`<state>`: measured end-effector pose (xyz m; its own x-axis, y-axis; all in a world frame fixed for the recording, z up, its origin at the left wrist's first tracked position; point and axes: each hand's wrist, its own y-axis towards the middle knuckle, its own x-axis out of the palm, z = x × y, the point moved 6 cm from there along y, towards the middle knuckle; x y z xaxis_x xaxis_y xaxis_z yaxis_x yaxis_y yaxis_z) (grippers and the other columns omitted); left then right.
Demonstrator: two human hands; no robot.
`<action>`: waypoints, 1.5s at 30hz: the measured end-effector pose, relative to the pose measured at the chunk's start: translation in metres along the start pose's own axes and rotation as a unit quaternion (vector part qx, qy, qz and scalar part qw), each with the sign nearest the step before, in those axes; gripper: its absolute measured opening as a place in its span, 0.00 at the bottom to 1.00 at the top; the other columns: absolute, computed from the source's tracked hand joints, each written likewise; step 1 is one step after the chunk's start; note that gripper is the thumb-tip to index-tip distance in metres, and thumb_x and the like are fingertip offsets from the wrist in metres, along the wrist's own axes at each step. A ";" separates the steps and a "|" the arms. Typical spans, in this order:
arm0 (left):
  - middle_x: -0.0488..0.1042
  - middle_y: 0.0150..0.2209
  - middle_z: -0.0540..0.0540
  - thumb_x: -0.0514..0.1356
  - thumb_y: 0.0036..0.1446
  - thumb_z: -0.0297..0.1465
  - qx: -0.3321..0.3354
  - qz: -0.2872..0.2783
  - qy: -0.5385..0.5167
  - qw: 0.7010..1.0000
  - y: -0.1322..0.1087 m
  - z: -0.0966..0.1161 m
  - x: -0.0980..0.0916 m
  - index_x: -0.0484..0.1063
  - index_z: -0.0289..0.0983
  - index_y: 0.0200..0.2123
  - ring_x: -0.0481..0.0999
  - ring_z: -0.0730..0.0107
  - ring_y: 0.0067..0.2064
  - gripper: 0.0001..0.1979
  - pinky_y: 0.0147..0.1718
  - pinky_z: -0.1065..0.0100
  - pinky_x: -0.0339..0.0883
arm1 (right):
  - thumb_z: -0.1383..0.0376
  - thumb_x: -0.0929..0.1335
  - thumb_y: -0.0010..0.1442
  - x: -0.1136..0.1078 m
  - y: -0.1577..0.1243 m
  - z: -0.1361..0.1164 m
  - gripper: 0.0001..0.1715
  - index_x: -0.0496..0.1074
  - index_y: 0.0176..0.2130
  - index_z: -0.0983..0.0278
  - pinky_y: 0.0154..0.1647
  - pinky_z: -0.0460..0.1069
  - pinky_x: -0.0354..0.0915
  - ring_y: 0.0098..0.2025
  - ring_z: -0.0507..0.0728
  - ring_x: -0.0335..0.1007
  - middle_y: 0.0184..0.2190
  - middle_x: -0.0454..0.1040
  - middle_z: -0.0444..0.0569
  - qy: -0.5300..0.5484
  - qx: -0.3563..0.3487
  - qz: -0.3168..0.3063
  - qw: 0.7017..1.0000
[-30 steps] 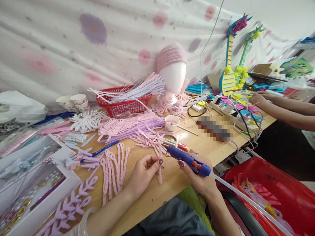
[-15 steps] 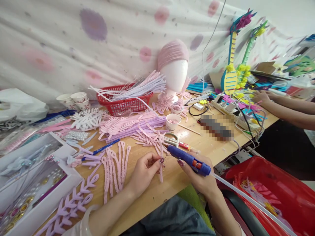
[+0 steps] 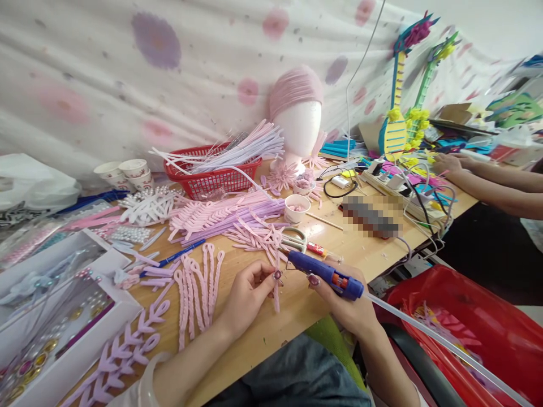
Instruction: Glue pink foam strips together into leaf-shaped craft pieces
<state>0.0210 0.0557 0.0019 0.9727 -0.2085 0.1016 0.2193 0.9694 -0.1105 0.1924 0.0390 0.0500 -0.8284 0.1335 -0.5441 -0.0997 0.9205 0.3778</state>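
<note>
Between thumb and fingers, my left hand (image 3: 254, 291) pinches a pink pipe cleaner piece (image 3: 276, 297) that hangs upright over the table's front part. My right hand (image 3: 343, 302) is wrapped round a blue hot glue gun (image 3: 324, 274), with a long clear glue stick (image 3: 428, 333) sticking out of its back. The gun's nozzle points left, close to the top of the pink piece; whether they touch I cannot tell. Twisted pink pipe cleaner loops (image 3: 197, 291) lie left of my left hand. Beyond my hands lie scissors (image 3: 296, 240) and short pink pieces (image 3: 258, 237).
A red basket (image 3: 216, 181) of pipe cleaners stands at the back beside a white foam head (image 3: 299, 124). A paper cup (image 3: 297, 209) holds pink bits. White boxes (image 3: 106, 260) sit at left, a power strip (image 3: 394, 186) at right. Another person's hands (image 3: 449, 164) are at far right.
The view has shifted very slightly. My hands, the pink piece and the glue gun keep nearly the same positions.
</note>
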 end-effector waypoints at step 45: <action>0.66 0.20 0.56 0.55 0.58 0.46 -0.010 0.053 -0.091 0.994 0.004 -0.021 -0.005 0.63 0.40 0.35 0.67 0.74 0.21 0.15 0.24 0.70 0.62 | 0.55 0.62 0.64 -0.046 0.058 -0.023 0.16 0.73 0.32 0.62 0.32 0.47 0.60 0.34 0.57 0.72 0.31 0.77 0.49 -0.322 0.056 -0.141 0.934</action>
<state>0.0182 0.0577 -0.0199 0.9609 -0.0757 0.2662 0.1187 0.9816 -0.1495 0.2122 0.0775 0.1145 -0.2695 0.0396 -0.9622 -0.1770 0.9801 0.0899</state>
